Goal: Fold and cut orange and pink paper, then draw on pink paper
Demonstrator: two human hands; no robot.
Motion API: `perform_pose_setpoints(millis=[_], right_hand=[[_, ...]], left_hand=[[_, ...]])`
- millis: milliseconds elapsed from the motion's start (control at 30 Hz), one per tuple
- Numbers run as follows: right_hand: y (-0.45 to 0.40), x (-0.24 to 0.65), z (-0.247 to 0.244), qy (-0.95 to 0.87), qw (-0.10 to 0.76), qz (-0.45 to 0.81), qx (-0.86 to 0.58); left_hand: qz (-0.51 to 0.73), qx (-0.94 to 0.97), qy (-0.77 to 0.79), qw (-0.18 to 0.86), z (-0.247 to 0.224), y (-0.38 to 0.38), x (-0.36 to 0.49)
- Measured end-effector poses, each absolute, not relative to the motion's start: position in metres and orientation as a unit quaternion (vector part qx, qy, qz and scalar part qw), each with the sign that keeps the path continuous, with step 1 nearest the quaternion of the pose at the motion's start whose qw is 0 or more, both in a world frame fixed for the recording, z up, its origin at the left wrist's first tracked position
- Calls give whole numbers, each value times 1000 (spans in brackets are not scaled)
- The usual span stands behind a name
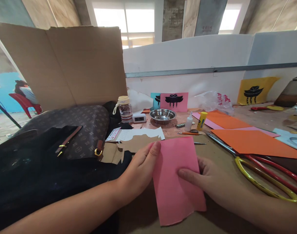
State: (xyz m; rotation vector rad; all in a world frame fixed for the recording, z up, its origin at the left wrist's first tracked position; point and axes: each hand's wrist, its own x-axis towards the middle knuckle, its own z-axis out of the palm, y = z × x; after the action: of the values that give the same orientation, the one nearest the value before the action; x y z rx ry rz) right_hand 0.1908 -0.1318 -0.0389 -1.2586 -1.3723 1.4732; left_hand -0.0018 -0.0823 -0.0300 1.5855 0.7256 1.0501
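A sheet of pink paper is held up between my two hands, over the brown work surface. My left hand grips its upper left edge, thumb on the front and fingers hidden behind. My right hand pinches the right side, with the thumb lying on the front face and the fingers at the back. The paper's lower edge looks a little uneven. Behind it lies a brown cardboard cutout on a white printed sheet. Large scissors with yellow and red handles rest right of my right hand.
A steel bowl, glue stick, white squeeze bottle, digital clock and drinking bottle stand at the back. Orange paper lies right. A patterned bag and dark cloth fill the left, before a cardboard panel.
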Motion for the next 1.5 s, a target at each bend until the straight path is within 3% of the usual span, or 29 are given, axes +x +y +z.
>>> perform_pose_setpoints(millis=[133,267,467,767,967,1100,1300,1500], right_hand=[[-132,190,-38,-538,377,572,-491],[-131,189,-39,-514,420,569,-485],[-124,191,-43,-458,473,573,-488],[-125,191,-40,-467,486,533,-511],[-122,198,-48,-500,450,521,-525],[-122,205,-45,-529,434,581,-441],[-125,216,-35,-533,328,640,-446],[-123,218,-34,-524,320,624,-483]], left_hand=[[440,645,283,557,-26,-84,-2],[367,659,273,597,-29,-86,-2],[301,732,309,528,-40,-84,-1],[286,761,309,493,-46,-83,1],[288,771,321,468,-41,-84,3],[312,751,334,477,-36,-82,1],[296,795,377,371,-33,-79,-2],[280,811,389,334,-37,-78,-2]])
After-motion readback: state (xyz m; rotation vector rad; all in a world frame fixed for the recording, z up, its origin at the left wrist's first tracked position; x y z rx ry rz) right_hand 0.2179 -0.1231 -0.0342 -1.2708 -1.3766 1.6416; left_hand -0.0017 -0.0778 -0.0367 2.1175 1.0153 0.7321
